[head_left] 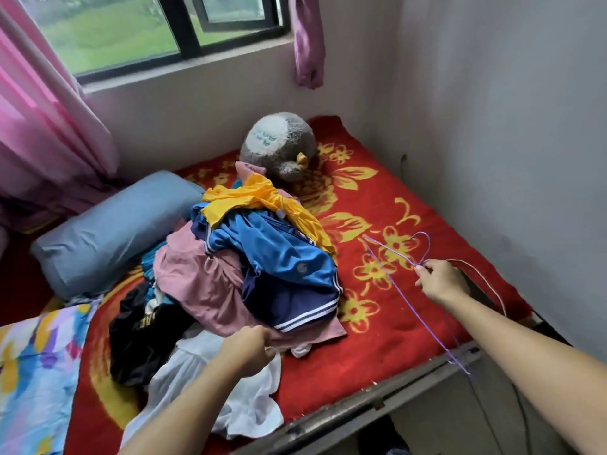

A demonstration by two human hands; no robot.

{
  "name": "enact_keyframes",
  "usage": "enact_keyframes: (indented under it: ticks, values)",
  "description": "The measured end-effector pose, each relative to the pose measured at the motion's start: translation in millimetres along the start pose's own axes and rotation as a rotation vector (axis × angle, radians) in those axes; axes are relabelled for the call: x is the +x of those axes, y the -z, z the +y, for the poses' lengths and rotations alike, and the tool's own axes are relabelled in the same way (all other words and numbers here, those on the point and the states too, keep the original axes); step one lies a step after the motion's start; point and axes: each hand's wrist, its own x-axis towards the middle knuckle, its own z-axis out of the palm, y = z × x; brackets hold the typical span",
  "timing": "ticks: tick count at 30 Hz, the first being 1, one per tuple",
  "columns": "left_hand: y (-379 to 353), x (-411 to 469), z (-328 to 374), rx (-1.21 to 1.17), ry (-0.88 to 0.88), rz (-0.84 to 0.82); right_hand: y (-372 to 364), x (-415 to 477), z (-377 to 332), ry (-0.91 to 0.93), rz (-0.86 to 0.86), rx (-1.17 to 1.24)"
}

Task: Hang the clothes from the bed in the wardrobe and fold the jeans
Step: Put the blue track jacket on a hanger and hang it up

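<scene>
Nearest, the left hand (249,349) reaches in from the lower edge, its grip closed, with fingers curled into a fold of a thin, crumpled white garment (243,399) that spills toward the foot of the bed. The right hand (438,282) is held out over the bed's right side, its grip a tight pinch of fingertips on the neck of a slim purple wire hanger (391,251), whose heart-shaped hook points away and whose long lower bar slants back to the bed's metal frame (394,385), a dull grey rail along the near edge. The bed carries a fuzzy red blanket (377,339) with yellow flowers, and a broad bare strip of it lies open between the pile and the right wall (492,126). The clothes pile (230,274) sits left of centre, soft and heaped: a black garment (141,336) at the near left, a matte pink one (203,284) under a glossy blue jacket (282,257) with white stripes, and a yellow one (249,201) on top at the far end. Whether jeans lie in it cannot be told. A bright floral quilt (33,372) fills the near left corner, and a smooth blue-grey bolster pillow (111,224) lies against the pile's left side. Beyond, a round grey plush toy (279,146) touches the pile's far end, near the back wall, under a dark-framed window (131,27) with pink curtains (39,126).
</scene>
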Motion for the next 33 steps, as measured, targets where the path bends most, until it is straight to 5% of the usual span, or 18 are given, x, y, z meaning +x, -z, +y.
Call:
enact_keyframes:
  ticks: [12, 17, 20, 26, 30, 33]
  values:
    - [-41, 212, 53, -0.210, 0.103, -0.161, -179, 244, 12, -0.293, -0.238, 0.268]
    - [-100, 287, 77, -0.184, 0.077, -0.167, -241, 288, 84, -0.451, -0.248, 0.281]
    - [-128, 337, 90, -0.123, 0.008, -0.021, -253, 305, 139, -0.480, -0.252, 0.175]
    - [-188, 394, 110, 0.040, 0.013, 0.005, -227, 270, 118, -0.077, -0.017, -0.123]
    - [-203, 392, 96, -0.058, -0.025, 0.157, -254, 254, 86, 0.152, -0.126, -0.063]
    - [-201, 375, 74, -0.391, -0.015, 0.239, -285, 254, 47, 0.259, -0.273, -0.081]
